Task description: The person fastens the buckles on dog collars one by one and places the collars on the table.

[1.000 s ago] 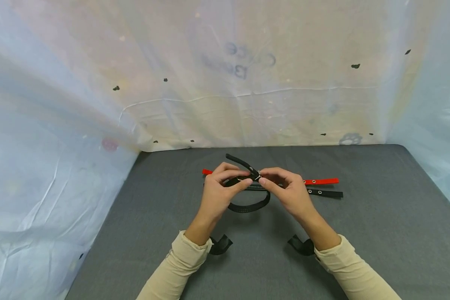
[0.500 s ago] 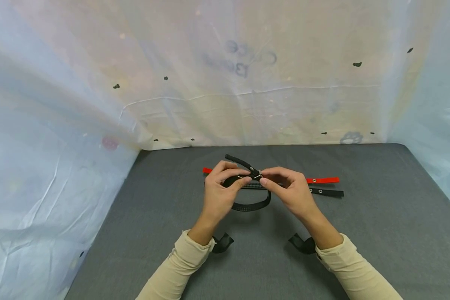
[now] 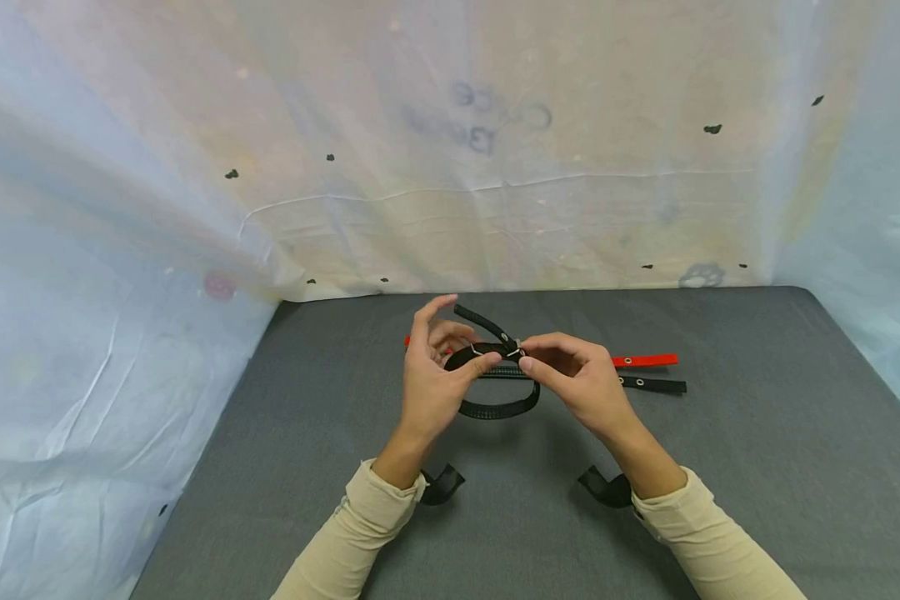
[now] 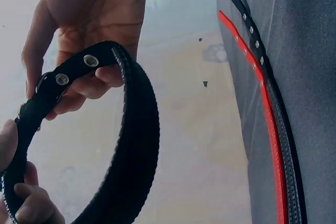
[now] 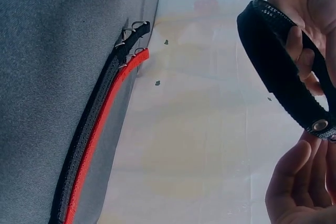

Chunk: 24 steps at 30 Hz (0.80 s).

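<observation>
A black dog collar [image 3: 499,411] with metal eyelets is bent into a loop and held above the table. My left hand [image 3: 437,367] grips it left of the buckle [image 3: 515,353], thumb on the near side and index finger raised off it. My right hand [image 3: 581,371] pinches the strap by the buckle between thumb and forefinger. The strap's free end [image 3: 476,318] points up and left past the buckle. In the left wrist view eyelets [image 4: 91,61] show on the band beside my right hand. In the right wrist view left fingers [image 5: 302,59] lie inside the loop.
Behind my hands a red collar [image 3: 648,361] and another black collar [image 3: 656,385] lie side by side on the grey table [image 3: 757,467]. Their buckle ends show in the right wrist view. A pale plastic sheet [image 3: 495,233] hangs behind the table and along its sides.
My left index finger has lifted off the collar and the other left fingers have spread, uncovering more of the band. The right hand keeps its pinch at the buckle, nearly still.
</observation>
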Motion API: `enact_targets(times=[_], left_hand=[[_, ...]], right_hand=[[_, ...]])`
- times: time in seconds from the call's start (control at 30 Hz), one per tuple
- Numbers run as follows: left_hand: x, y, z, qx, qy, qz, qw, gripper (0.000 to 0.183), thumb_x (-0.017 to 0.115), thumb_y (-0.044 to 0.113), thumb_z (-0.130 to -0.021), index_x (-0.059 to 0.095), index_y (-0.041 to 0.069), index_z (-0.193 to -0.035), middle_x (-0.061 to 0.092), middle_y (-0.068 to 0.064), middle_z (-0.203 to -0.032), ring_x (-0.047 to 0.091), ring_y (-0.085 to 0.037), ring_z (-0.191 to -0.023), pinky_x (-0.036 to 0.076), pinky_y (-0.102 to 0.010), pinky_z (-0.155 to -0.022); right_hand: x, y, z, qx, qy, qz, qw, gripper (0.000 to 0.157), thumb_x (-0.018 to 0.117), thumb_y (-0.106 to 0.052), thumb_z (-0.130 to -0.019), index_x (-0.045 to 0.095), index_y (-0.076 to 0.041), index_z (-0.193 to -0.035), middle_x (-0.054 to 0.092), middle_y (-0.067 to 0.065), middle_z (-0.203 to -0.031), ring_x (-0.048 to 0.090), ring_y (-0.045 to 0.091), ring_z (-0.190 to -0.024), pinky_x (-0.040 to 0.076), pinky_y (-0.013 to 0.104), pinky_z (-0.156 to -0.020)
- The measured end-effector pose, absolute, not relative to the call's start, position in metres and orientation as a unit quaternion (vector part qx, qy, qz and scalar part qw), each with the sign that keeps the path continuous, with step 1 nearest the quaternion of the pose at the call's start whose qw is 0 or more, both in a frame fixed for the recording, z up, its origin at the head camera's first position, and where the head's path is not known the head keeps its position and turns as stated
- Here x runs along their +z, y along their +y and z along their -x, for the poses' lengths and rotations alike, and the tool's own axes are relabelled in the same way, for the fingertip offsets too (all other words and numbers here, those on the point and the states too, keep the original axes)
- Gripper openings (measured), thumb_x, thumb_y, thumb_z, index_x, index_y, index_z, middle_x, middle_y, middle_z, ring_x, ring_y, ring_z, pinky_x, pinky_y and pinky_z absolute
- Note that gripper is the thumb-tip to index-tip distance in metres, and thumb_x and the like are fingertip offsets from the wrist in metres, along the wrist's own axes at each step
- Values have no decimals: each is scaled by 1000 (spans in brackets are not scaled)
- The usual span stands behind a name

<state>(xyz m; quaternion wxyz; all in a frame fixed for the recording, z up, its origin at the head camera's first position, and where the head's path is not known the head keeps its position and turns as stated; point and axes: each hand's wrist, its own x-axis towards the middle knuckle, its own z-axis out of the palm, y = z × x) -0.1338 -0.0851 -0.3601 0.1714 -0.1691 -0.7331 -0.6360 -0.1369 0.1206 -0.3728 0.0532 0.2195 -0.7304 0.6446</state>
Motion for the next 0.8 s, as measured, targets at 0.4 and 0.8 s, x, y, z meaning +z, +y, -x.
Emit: enact_targets(times=[0.4, 0.8], left_hand=[[-352, -90, 133, -733, -651, 165, 107, 21, 52, 8, -103, 46, -1, -121, 58, 3, -98, 55, -9, -78, 41, -20, -61], [-352, -97, 136, -726, -661, 175, 74, 20, 59, 8, -98, 57, -7, -112, 61, 4, -93, 54, -9, -73, 42, -23, -61]], right_hand=[[-373, 121, 136, 641, -736, -211, 44, 21, 70, -5, -92, 71, -1, -112, 69, -11, -103, 68, 7, -92, 56, 22, -79], [-373, 124, 137, 629, -747, -210, 46, 20, 71, -6, -91, 71, -3, -111, 70, -12, -100, 65, 10, -89, 54, 24, -77]])
